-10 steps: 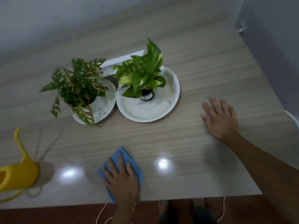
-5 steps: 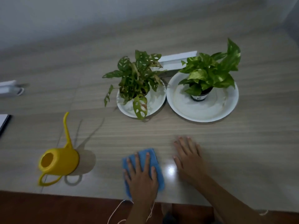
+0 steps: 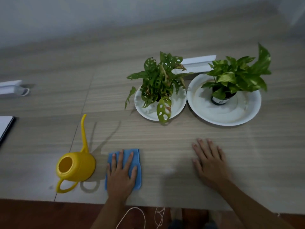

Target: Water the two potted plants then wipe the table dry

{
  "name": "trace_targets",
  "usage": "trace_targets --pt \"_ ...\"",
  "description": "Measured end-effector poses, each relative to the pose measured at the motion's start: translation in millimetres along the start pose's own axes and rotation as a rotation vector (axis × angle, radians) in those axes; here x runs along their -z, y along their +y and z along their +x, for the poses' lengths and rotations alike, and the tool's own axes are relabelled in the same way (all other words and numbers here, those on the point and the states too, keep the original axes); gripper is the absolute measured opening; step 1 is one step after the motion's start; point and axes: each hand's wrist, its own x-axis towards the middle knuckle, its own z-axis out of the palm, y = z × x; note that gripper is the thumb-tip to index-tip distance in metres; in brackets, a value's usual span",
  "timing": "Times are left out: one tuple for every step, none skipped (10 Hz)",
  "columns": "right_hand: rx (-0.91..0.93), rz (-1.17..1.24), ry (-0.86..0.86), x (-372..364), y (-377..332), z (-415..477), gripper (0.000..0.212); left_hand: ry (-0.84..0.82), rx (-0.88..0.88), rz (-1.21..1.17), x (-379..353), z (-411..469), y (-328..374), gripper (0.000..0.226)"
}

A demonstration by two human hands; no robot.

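My left hand (image 3: pixel 121 172) lies flat on a folded blue cloth (image 3: pixel 137 164) near the table's front edge, fingers spread, pressing it down. My right hand (image 3: pixel 210 161) rests palm down on the bare wooden table (image 3: pixel 165 138) to the right, holding nothing. A yellow watering can (image 3: pixel 75 167) with a long thin spout stands just left of the cloth. Behind, a holey-leaved plant (image 3: pixel 158 80) sits in a white saucer (image 3: pixel 178 106), and a broad-leaved plant (image 3: pixel 237 75) in a dark pot sits in a larger white saucer (image 3: pixel 214 116).
A white box (image 3: pixel 196 63) lies behind the two plants. A white object (image 3: pixel 9 88) with a cable sits at the far left, and a dark-edged notebook (image 3: pixel 5 126) below it. The table's front edge (image 3: pixel 165 204) runs just under my wrists.
My view has swung left, so the plants sit further right. My left hand has slid the cloth left toward the watering can. My right hand moved in closer to the front edge.
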Motion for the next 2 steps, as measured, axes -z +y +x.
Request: trace_targets --pt "0.041 0.044 -0.042 11 3 -1 0.067 -0.013 -0.051 -0.032 15 24 -4 0.062" --pt "0.078 0.286 0.041 68 7 -2 0.071 0.02 -0.066 -0.136 30 3 -1 0.066"
